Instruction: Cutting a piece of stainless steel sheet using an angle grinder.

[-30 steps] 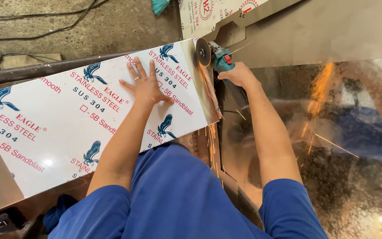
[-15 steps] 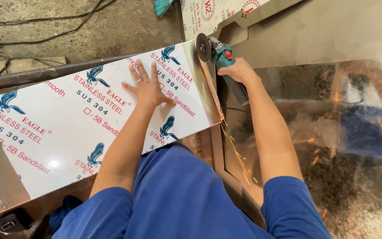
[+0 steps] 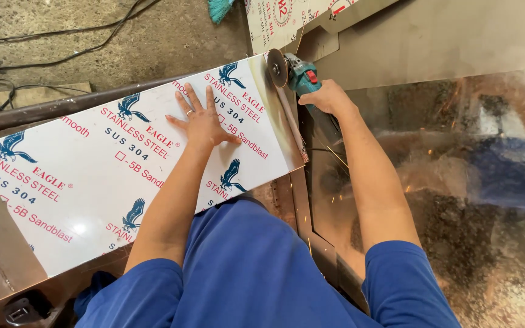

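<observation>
We had the long, flat stainless-steel sheet under its white printed protective film (image 3: 110, 176) lying across a dark steel frame rail (image 3: 62, 108), its right end reaching the far-right corner where the cut ran. We judged it stiff along its length but thin enough to chatter and spring at the free edge, slick under the film, and sharp along the freshly cut end, so the safe place to bear on it was the flat face well back from that edge, never the rim.

Our left hand (image 3: 202, 124) lay open and flat on the film, fingers spread, palm pressing down near the sheet's right end, arm nearly straight from the shoulder. It gripped nothing; it only pinned the sheet.

Our right hand (image 3: 326, 97) was closed around the body of the small teal angle grinder with a grey disc (image 3: 290, 70), wrist bent inward, forearm running down alongside the sheet's right edge. The disc stood on edge at the sheet's far-right corner, touching or just beside the metal; a few orange sparks (image 3: 335, 152) fell below it, beside a bare reflective steel panel (image 3: 457, 170) to the right.
</observation>
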